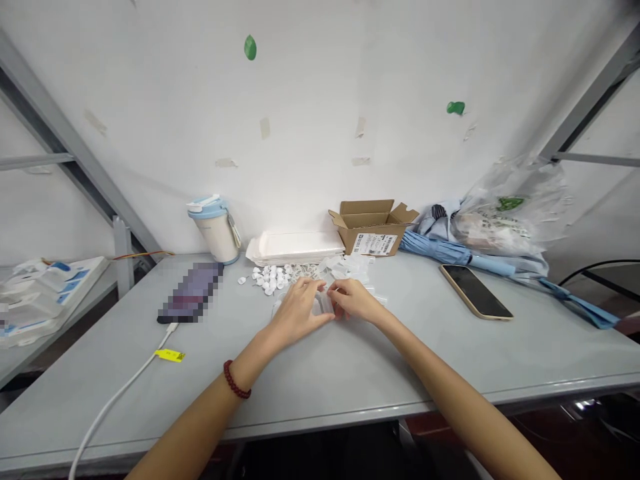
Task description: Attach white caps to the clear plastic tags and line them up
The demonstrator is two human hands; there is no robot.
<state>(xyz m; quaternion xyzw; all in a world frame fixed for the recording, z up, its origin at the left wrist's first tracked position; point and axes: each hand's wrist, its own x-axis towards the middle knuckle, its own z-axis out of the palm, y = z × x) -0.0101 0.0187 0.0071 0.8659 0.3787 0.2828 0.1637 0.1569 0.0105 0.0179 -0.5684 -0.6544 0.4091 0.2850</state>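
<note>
My left hand curves its fingers and thumb around a small clear plastic bag low over the table. My right hand pinches the same bag's right side, with its fingertips partly hidden. Just beyond the hands lie a heap of small white plastic caps, a pile of thin clear-and-white pieces and a stack of clear plastic bags. What is inside the held bag is too small to make out.
Behind the piles stand a stack of white trays and an open cardboard box. A cup and a phone on a cable are at left. Another phone, a blue umbrella and a plastic bag of things lie right.
</note>
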